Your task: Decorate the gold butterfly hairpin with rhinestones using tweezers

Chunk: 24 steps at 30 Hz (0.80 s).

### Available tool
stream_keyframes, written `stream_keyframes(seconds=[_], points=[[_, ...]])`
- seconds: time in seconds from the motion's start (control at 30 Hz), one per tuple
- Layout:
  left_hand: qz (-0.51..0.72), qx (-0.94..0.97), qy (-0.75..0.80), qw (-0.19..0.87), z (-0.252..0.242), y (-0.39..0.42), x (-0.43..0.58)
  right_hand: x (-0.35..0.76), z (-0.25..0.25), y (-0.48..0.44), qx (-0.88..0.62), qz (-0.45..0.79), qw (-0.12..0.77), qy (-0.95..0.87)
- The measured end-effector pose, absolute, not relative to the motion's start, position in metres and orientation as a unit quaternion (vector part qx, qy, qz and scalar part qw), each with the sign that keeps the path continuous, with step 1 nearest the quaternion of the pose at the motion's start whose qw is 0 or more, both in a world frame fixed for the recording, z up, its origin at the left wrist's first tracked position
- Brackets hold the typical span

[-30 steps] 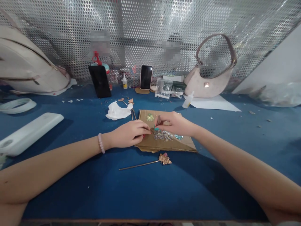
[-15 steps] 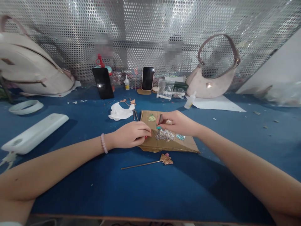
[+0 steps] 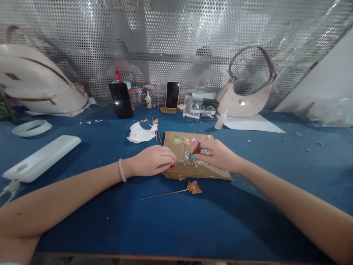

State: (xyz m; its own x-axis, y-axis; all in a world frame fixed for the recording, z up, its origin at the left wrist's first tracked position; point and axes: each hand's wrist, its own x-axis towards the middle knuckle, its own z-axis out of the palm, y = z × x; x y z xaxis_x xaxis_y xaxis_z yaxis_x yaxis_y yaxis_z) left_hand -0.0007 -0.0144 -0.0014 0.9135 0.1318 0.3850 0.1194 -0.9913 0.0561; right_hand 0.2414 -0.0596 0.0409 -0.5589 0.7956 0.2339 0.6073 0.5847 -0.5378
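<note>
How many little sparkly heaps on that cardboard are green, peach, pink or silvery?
Green heap: 1
Peach heap: 1
Pink heap: 1
Silvery heap: 1
Total: 4

The right hand hides part of the cardboard.

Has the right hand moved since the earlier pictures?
Yes. Judged against the cardboard, the right hand has shifted rightward and slightly lower in view.
</note>
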Motion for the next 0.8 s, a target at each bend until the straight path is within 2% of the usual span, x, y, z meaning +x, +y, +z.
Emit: stream_keyframes(seconds=[0.07,0.3,0.8], points=[[0.199,0.978,0.062,0.015,-0.001,-0.015,-0.001,0.246,0.032,-0.065,-0.431,0.211,0.269,-0.835],[0.193,0.979,0.057,0.018,0.001,-0.016,-0.001,0.243,0.021,-0.072,-0.456,0.231,0.288,-0.810],[0.199,0.979,0.046,0.026,0.002,-0.016,0.000,0.241,0.019,-0.074,-0.510,0.197,0.296,-0.783]])
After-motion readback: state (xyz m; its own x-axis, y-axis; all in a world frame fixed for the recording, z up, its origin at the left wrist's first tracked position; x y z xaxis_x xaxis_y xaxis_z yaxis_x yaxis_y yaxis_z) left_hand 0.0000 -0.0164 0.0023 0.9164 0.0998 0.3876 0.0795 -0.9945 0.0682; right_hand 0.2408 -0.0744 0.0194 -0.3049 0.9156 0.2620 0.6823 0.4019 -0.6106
